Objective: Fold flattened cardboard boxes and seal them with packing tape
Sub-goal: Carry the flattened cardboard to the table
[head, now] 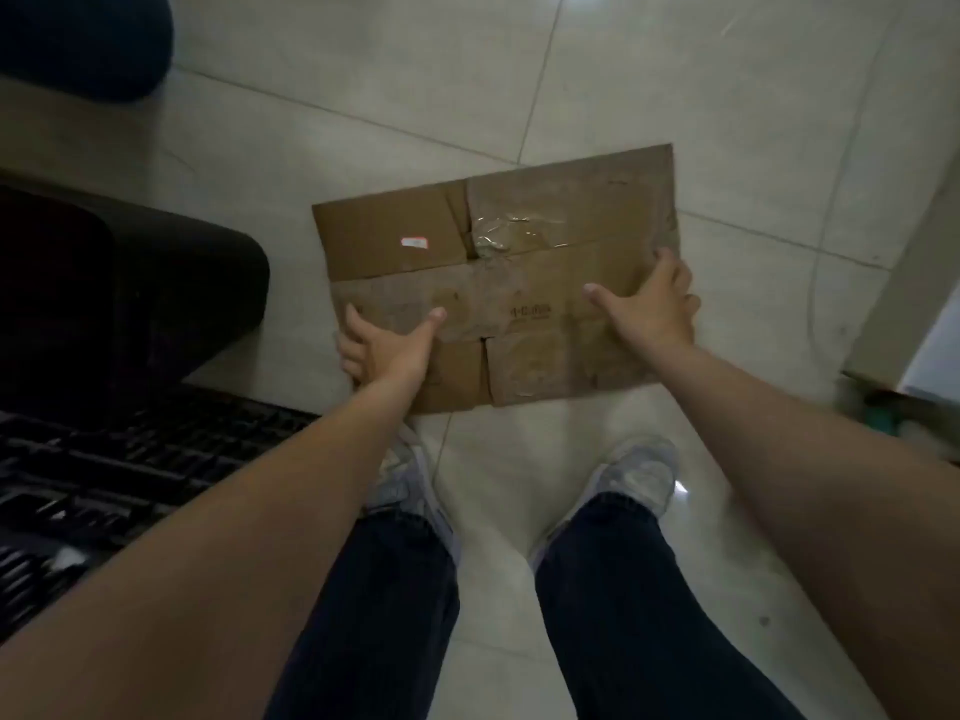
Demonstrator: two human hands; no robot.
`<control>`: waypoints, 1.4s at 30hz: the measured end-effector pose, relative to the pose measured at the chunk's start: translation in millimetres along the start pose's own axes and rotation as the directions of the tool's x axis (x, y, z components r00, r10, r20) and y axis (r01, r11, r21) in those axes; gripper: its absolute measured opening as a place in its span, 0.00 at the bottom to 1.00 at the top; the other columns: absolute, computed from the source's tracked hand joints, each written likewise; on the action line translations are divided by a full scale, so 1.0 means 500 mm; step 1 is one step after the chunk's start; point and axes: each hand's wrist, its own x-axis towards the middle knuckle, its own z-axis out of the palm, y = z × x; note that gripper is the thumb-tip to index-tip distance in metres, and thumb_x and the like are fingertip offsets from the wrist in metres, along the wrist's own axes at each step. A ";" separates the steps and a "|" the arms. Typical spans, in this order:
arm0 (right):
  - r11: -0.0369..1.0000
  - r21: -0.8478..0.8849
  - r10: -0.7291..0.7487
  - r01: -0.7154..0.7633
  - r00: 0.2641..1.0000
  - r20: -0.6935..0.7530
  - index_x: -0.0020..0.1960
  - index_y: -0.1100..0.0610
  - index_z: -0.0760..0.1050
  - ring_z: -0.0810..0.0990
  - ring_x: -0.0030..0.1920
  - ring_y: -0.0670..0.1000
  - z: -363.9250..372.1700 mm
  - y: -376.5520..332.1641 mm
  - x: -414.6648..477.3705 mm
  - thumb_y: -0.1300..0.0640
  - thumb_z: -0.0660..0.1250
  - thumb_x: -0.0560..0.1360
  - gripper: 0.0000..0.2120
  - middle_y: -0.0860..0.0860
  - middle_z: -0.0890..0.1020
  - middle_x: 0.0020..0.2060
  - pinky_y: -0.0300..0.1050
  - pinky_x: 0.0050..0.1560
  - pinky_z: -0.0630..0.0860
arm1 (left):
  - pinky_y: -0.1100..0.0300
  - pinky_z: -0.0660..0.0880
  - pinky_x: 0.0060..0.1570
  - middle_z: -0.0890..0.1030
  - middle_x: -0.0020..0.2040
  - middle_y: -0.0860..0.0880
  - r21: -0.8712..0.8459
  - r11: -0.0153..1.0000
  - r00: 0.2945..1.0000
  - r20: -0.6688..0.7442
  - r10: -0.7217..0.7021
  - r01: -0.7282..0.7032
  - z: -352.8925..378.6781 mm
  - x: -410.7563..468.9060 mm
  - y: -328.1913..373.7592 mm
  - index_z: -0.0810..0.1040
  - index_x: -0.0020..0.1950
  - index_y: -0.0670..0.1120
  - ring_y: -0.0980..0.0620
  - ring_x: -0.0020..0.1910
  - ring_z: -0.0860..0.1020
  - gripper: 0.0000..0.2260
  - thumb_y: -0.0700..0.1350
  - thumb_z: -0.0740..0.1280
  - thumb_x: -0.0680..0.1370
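Observation:
A flattened brown cardboard box (498, 262) is in front of my feet, above the tiled floor. Old clear tape (511, 231) is crumpled near its middle, and a small red-and-white sticker (414, 243) sits on its left panel. My left hand (384, 350) grips the box's near left edge, thumb on top and fingers curled under. My right hand (649, 304) grips the right edge the same way, thumb lying across the top face. No tape roll is in view.
A dark cushioned seat (156, 304) and a black slatted crate (104, 485) stand at my left. Another dark rounded object (88, 39) lies at the top left. A pale post and clutter (904, 397) are at the right. My two shoes (634, 475) stand on the pale floor tiles (675, 70).

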 end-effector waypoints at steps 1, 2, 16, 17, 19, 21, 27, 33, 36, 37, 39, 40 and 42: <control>1.000 -0.018 -0.003 0.003 1.000 -0.026 0.80 0.53 0.53 0.58 0.76 0.66 0.013 0.002 0.012 0.33 0.73 0.69 0.51 0.56 0.55 0.80 0.62 0.73 0.63 | 0.37 0.53 0.77 0.44 0.83 0.45 -0.009 1.000 1.000 -0.006 -0.010 0.010 0.004 0.016 0.000 0.45 0.83 0.54 0.39 0.81 0.47 0.55 0.67 0.76 0.68; 0.999 -0.045 0.002 -0.005 0.999 -0.054 0.80 0.53 0.52 0.58 0.76 0.66 0.024 0.004 0.025 0.31 0.73 0.68 0.52 0.56 0.54 0.80 0.63 0.74 0.61 | 0.37 0.52 0.77 0.43 0.83 0.45 -0.021 1.000 1.000 -0.011 -0.019 0.019 0.007 0.034 -0.001 0.44 0.83 0.54 0.40 0.82 0.45 0.55 0.67 0.75 0.68; 0.985 0.155 0.114 -0.070 0.947 -0.299 0.75 0.59 0.62 0.63 0.71 0.63 0.013 0.052 0.065 0.33 0.79 0.63 0.53 0.59 0.64 0.71 0.58 0.71 0.64 | 0.44 0.65 0.71 0.60 0.74 0.40 -0.100 0.994 0.989 -0.146 0.027 -0.042 -0.013 0.111 -0.037 0.59 0.77 0.46 0.37 0.74 0.61 0.50 0.62 0.80 0.65; 0.978 0.192 0.137 -0.078 0.940 -0.314 0.75 0.59 0.63 0.65 0.71 0.63 0.005 0.052 0.054 0.34 0.79 0.62 0.52 0.59 0.65 0.71 0.58 0.70 0.65 | 0.44 0.65 0.71 0.61 0.74 0.40 -0.107 0.993 0.987 -0.159 0.036 -0.053 -0.019 0.102 -0.037 0.61 0.75 0.45 0.37 0.74 0.62 0.49 0.62 0.81 0.64; 0.965 0.252 0.156 -0.071 0.927 -0.340 0.73 0.58 0.63 0.67 0.70 0.62 -0.015 0.047 0.028 0.36 0.80 0.62 0.50 0.57 0.67 0.70 0.57 0.69 0.66 | 0.43 0.66 0.72 0.64 0.74 0.41 -0.130 0.987 0.980 -0.184 0.071 -0.096 -0.033 0.077 -0.031 0.63 0.73 0.43 0.38 0.74 0.63 0.47 0.61 0.82 0.64; 0.955 0.296 0.140 -0.026 0.918 -0.370 0.73 0.58 0.64 0.68 0.70 0.60 -0.044 0.040 -0.005 0.38 0.81 0.63 0.48 0.57 0.69 0.69 0.56 0.68 0.66 | 0.40 0.67 0.72 0.68 0.73 0.42 -0.157 0.975 0.972 -0.201 0.126 -0.159 -0.051 0.042 -0.012 0.63 0.72 0.43 0.40 0.74 0.64 0.46 0.60 0.82 0.64; 0.930 0.366 0.139 0.040 0.883 -0.449 0.73 0.59 0.65 0.68 0.70 0.59 -0.195 -0.016 -0.117 0.40 0.81 0.64 0.47 0.57 0.70 0.68 0.56 0.69 0.66 | 0.38 0.66 0.72 0.70 0.72 0.45 -0.138 0.947 0.924 -0.299 0.240 -0.290 -0.160 -0.096 0.099 0.64 0.72 0.44 0.42 0.74 0.65 0.43 0.58 0.81 0.66; 0.881 0.452 0.111 0.139 0.868 -0.484 0.72 0.56 0.64 0.68 0.70 0.56 -0.433 -0.122 -0.233 0.39 0.79 0.66 0.44 0.54 0.69 0.69 0.59 0.71 0.67 | 0.40 0.65 0.72 0.67 0.73 0.45 -0.178 0.905 0.890 -0.329 0.316 -0.387 -0.337 -0.294 0.242 0.62 0.72 0.44 0.42 0.73 0.65 0.43 0.57 0.80 0.67; 0.843 0.494 0.079 0.214 0.858 -0.507 0.73 0.55 0.63 0.69 0.70 0.56 -0.584 -0.194 -0.303 0.39 0.79 0.66 0.44 0.53 0.70 0.69 0.60 0.72 0.67 | 0.37 0.65 0.73 0.65 0.73 0.46 -0.208 0.862 0.856 -0.361 0.371 -0.462 -0.457 -0.411 0.327 0.61 0.74 0.45 0.42 0.74 0.64 0.45 0.57 0.81 0.67; 0.829 0.507 0.070 0.237 0.855 -0.514 0.73 0.55 0.63 0.69 0.70 0.56 -0.639 -0.219 -0.331 0.39 0.79 0.67 0.44 0.53 0.69 0.70 0.60 0.73 0.67 | 0.37 0.65 0.72 0.65 0.74 0.46 -0.212 0.844 0.839 -0.373 0.395 -0.492 -0.500 -0.454 0.358 0.60 0.75 0.45 0.42 0.74 0.64 0.46 0.57 0.81 0.66; 0.803 0.527 0.042 0.280 0.854 -0.519 0.75 0.56 0.61 0.69 0.71 0.56 -0.753 -0.273 -0.394 0.39 0.79 0.67 0.46 0.53 0.68 0.71 0.59 0.74 0.65 | 0.37 0.64 0.72 0.63 0.75 0.46 -0.222 0.814 0.810 -0.405 0.424 -0.538 -0.590 -0.545 0.414 0.59 0.76 0.46 0.42 0.74 0.63 0.47 0.57 0.81 0.66; 0.789 0.538 0.028 0.298 0.857 -0.515 0.76 0.57 0.61 0.69 0.72 0.56 -0.807 -0.299 -0.426 0.39 0.79 0.68 0.46 0.53 0.68 0.72 0.57 0.74 0.65 | 0.36 0.63 0.72 0.63 0.75 0.46 -0.225 0.802 0.795 -0.429 0.429 -0.553 -0.638 -0.595 0.437 0.59 0.76 0.46 0.42 0.75 0.63 0.47 0.57 0.81 0.66; 0.765 0.543 0.000 0.346 0.844 -0.537 0.75 0.58 0.61 0.69 0.71 0.55 -0.913 -0.348 -0.491 0.39 0.79 0.67 0.47 0.54 0.69 0.71 0.53 0.72 0.66 | 0.36 0.61 0.72 0.63 0.75 0.45 -0.230 0.774 0.762 -0.476 0.439 -0.590 -0.728 -0.695 0.479 0.58 0.77 0.47 0.41 0.75 0.63 0.47 0.57 0.81 0.67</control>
